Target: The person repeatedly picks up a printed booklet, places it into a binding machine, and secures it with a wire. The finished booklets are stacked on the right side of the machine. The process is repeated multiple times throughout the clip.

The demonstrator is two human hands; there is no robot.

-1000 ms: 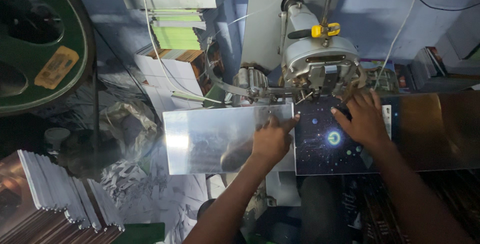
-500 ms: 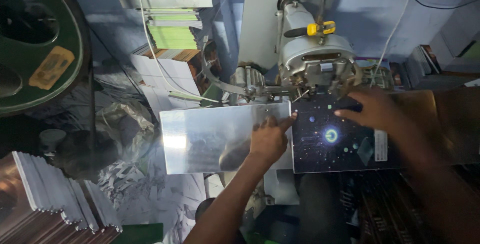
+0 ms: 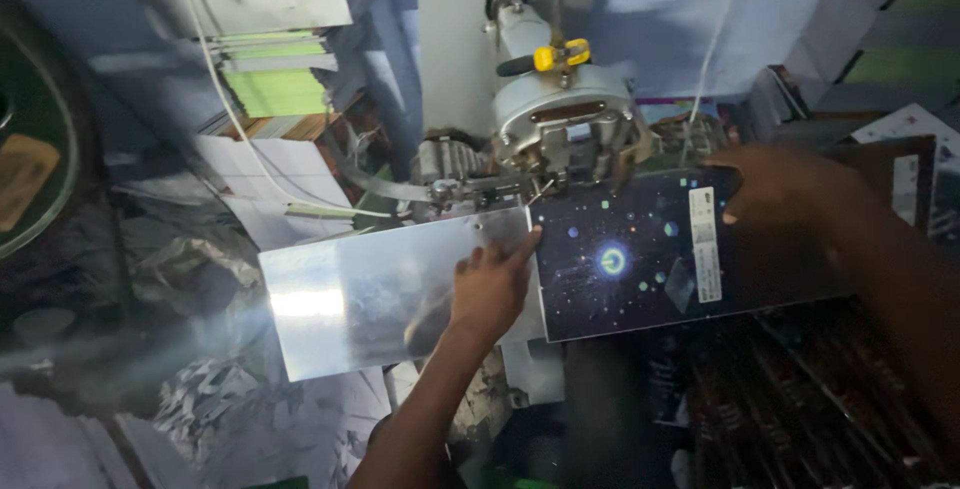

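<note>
The left hand lies flat, palm down, on one shiny silver sheet, its fingers stretched toward the seam where that sheet meets the dark printed half; it presses rather than grips. The right hand rests on the upper right corner of one dark sheet printed with small coloured dots and a glowing ring; its fingers curl over the far edge, but whether they pinch the sheet or only press it cannot be told, since the hand is blurred.

The two sheets lie side by side as one long strip, meeting just under the head of one grey machine, which carries one yellow-tipped lever. The strip's top edge touches the machine's foot at the seam. One white label runs upright near the dark sheet's right end.

The silver sheet's left end juts out free over crumpled scrap, with open room to its left and below. The dark sheet's lower edge hangs over a dark stack, hard to make out. Behind the machine a pile of green and white sheets sits well apart from both hands.
</note>
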